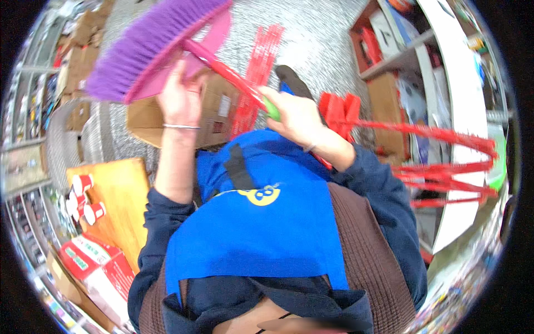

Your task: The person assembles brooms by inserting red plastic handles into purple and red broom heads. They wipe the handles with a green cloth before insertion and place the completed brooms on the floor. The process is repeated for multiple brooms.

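Observation:
A broom with purple bristles (150, 44) and a pink head is raised at the upper left, tilted. Its short red handle (231, 78) slopes down to the right and has a green end (272, 109). My right hand (297, 118) is closed round the handle close to that green end. At the pink head, my left hand (182, 100) holds the broom from below, its fingertips partly hidden and blurred. A pink panel (218, 34) shows beside the bristles; whether it belongs to the head I cannot tell.
Under my left hand stands an open cardboard box (146, 123). Bundled red rods (261, 67) lie on the grey floor; more red rods (439, 133) jut out at right beside a white shelf unit (453, 83). Left are a wooden board (119, 192) with paper cups (94, 212) and a red-white carton (97, 259).

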Available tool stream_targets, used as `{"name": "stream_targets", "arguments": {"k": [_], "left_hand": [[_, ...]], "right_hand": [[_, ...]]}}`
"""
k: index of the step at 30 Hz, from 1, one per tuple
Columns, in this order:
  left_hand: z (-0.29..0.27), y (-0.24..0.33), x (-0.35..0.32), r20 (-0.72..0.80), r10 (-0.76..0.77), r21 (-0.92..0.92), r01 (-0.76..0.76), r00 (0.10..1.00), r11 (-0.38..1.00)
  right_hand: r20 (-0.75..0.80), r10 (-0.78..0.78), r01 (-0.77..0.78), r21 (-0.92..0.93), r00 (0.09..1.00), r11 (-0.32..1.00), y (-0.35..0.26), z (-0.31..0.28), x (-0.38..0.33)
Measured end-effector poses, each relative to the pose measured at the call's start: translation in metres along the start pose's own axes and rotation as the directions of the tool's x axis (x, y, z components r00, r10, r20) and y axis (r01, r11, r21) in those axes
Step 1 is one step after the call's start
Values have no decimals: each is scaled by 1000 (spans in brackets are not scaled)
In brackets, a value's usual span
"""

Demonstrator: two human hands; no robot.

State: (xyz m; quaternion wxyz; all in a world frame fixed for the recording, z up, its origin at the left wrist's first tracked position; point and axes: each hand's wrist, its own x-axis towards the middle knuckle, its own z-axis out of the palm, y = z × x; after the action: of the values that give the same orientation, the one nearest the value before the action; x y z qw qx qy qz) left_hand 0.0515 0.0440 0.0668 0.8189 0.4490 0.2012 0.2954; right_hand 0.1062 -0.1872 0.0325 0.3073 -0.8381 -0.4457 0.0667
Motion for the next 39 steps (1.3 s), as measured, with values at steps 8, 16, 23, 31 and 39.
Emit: {"name": "stream_targets", "arguments": {"k": [8,16,23,31,39], "left_hand": [[-5,10,-17,109,26,-150,-9,994,989],[-9,8,-20,228,56,-354,29,972,935],[-14,19,-11,92,99,-266,-72,991,961],[-9,11,-18,-135,55,-161,-77,989,984],[-14,14,-24,23,68,-145,-64,997,987]], "right_hand": [[374,-157,-207,764,914,611,22,-19,28],[599,-320,-581,798,734,160,19,-14,30],[214,-110,-30,564,971,825,-5,-10,32],[-62,-82,65,-235,995,970,-27,23,11],[191,-90,25,318,977,948,-4,3,23]]}}
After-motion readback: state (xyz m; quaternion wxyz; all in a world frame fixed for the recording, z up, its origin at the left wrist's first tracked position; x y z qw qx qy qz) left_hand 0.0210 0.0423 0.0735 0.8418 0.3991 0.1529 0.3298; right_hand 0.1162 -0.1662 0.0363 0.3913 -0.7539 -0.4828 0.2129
